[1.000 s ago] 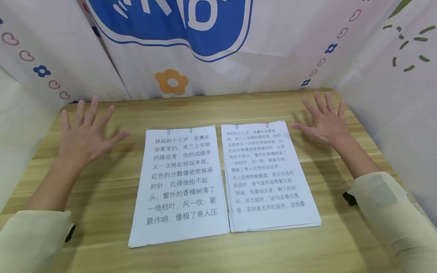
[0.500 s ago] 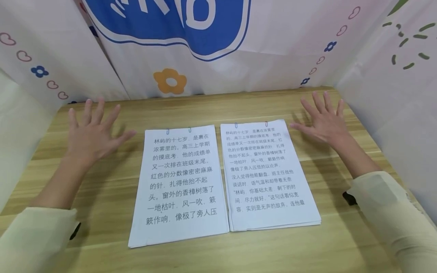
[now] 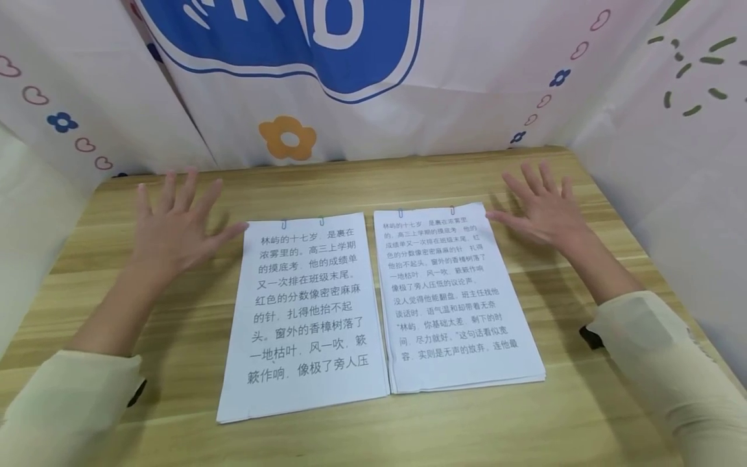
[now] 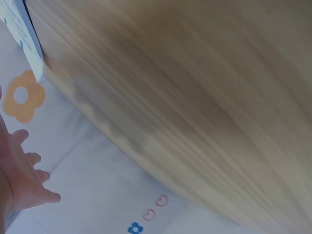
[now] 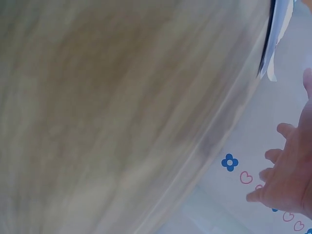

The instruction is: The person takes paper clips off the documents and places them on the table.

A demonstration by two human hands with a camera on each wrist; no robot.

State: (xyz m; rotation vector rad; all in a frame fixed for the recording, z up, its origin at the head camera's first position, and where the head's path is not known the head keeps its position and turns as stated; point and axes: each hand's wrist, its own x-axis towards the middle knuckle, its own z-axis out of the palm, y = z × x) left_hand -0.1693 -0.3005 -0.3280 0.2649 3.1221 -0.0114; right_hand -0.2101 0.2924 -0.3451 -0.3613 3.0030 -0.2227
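Two stacks of printed paper lie side by side on the wooden table. The left stack (image 3: 303, 318) has larger print, and two paper clips (image 3: 284, 224) sit on its top edge. Smaller print covers the right stack (image 3: 455, 298), also with two clips (image 3: 452, 211) at its top. My left hand (image 3: 175, 237) is spread over the table, its thumb tip at the left stack's upper left corner in the head view. With fingers spread, my right hand (image 3: 545, 211) has its thumb at the right stack's upper right corner. Both hands hold nothing; the wrist views show them above the tabletop.
The wooden table (image 3: 327, 438) ends at the back against a white cloth (image 3: 467, 117) printed with a blue sign, hearts and flowers. More white cloth (image 3: 671, 188) closes off the right side, and another hanging stands at the left.
My left hand has moved right, toward the left stack, bringing its thumb to the corner. The right hand has shifted slightly left. The paper stacks stay in place.
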